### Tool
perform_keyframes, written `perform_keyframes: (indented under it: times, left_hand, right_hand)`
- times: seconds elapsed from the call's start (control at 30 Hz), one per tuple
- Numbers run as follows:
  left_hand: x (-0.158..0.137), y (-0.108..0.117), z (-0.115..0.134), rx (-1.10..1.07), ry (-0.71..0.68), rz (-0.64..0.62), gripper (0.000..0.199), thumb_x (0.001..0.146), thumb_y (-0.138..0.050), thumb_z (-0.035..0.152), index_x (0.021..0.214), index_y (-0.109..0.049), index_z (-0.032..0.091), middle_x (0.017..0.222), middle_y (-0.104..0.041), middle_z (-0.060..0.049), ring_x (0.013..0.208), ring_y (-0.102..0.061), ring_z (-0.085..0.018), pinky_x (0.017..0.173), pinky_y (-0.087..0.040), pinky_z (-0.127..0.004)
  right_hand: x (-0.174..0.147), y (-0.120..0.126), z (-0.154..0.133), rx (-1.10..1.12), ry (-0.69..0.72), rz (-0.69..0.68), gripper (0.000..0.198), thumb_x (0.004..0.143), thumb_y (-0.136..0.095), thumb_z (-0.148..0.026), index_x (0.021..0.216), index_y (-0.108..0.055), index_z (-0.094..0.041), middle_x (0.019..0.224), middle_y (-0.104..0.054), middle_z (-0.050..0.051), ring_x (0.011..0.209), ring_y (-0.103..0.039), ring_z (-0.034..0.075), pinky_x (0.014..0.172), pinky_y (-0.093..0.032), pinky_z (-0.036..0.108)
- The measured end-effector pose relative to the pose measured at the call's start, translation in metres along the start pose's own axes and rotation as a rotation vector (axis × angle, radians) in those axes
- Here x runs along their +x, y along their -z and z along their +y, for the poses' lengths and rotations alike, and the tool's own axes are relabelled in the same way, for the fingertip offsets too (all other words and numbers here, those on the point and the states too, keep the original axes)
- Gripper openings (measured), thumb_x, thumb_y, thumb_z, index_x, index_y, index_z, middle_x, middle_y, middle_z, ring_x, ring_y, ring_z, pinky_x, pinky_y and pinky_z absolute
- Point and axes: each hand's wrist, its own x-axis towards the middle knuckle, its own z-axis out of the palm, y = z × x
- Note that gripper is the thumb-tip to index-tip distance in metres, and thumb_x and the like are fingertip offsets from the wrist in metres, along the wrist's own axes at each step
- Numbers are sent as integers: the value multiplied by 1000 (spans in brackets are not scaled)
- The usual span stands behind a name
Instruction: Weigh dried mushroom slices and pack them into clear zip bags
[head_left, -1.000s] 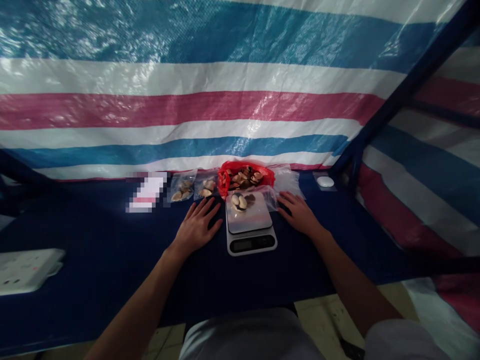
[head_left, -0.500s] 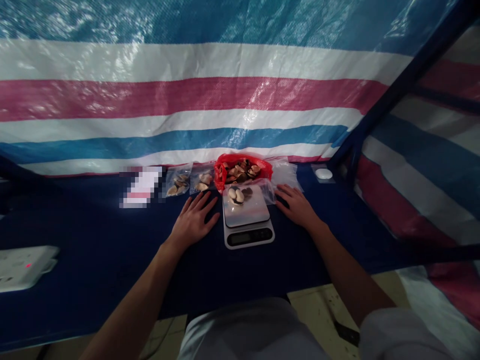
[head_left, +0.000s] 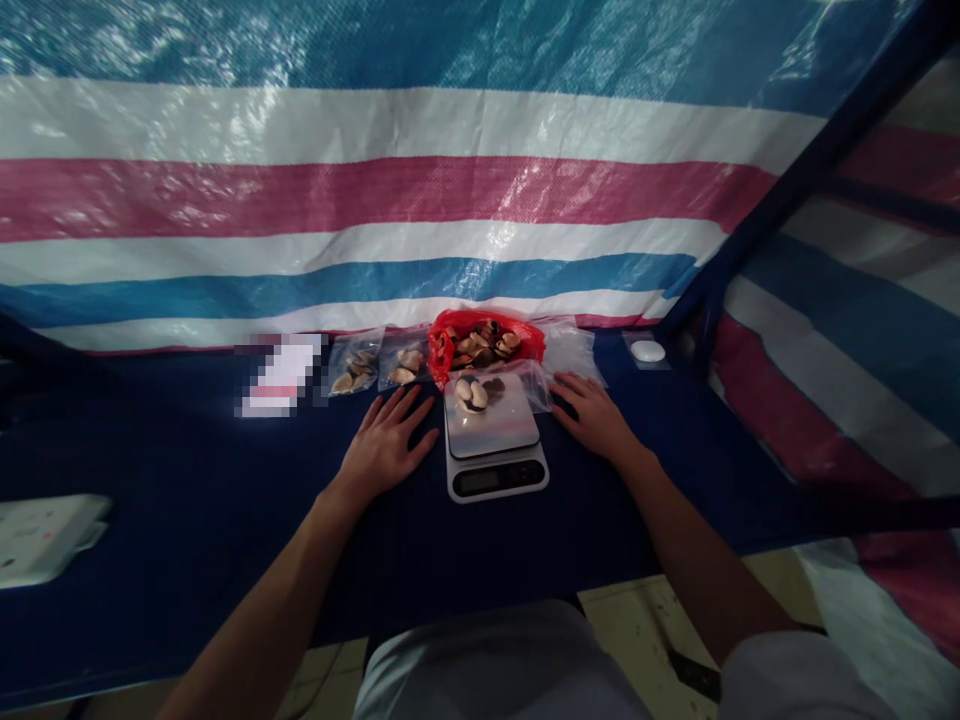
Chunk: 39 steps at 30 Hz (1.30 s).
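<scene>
Resting palm-down on the dark blue tabletop (head_left: pixel 450 560), the left hand (head_left: pixel 385 440) and right hand (head_left: pixel 594 412) flank a white digital kitchen scale (head_left: pixel 491 437). The left fingers are loosely spread, the thumb angled toward the scale, with nothing seen in their hold; the right fingers are extended too, gripping nothing visible, their tips just beside a clear plastic bag (head_left: pixel 537 384); whether they touch it, I cannot tell. That bag lies over the scale's platform with pale clam shells (head_left: pixel 472 394) on it, and the display (head_left: pixel 480 481) is too dark to read. Behind the scale sits an open red plastic bag (head_left: pixel 441 350) full of brownish shells (head_left: pixel 487 345). To its left lie two clear zip bags (head_left: pixel 360 343) of shells, and to its right, flat clear bags (head_left: pixel 574 350). A white power strip (head_left: pixel 49 535) lies far left.
</scene>
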Motion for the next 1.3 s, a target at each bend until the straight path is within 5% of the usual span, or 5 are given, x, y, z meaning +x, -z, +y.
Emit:
perform_keyframes:
  times: [0.5, 0.8, 1.0, 1.3]
  left_hand:
    - [1, 1, -3, -37, 3, 15, 55, 100, -50, 54, 144, -63, 24, 159, -52, -14, 150, -45, -38, 124, -32, -64]
    - [5, 12, 5, -126, -103, 157, 43, 102, -52, 45, 136, -68, 23, 141, -67, -13, 134, -61, -32, 114, -51, -52]
    - [16, 25, 26, -219, -205, 189, 41, 103, -52, 41, 136, -65, 21, 140, -67, -13, 131, -63, -29, 115, -51, -49]
    - [32, 23, 47, -318, -207, 165, 41, 103, -53, 41, 136, -64, 21, 142, -66, -13, 132, -63, -28, 116, -50, -47]
  right_hand:
    - [1, 7, -2, 67, -12, 38, 43, 103, -51, -42, 140, -66, -25, 152, -60, 10, 141, -56, 31, 119, -44, 52]
    - [7, 19, -19, 614, -209, 304, 37, 95, -63, -48, 119, -77, -23, 125, -77, 10, 118, -72, 30, 111, -54, 46]
    - [24, 20, -45, 1039, -481, 212, 47, 74, -83, -54, 107, -80, -21, 107, -82, 8, 106, -77, 33, 104, -59, 50]
    - [42, 31, -52, 1232, -451, 97, 50, 62, -92, -49, 100, -82, -19, 97, -82, 7, 91, -77, 28, 80, -68, 43]
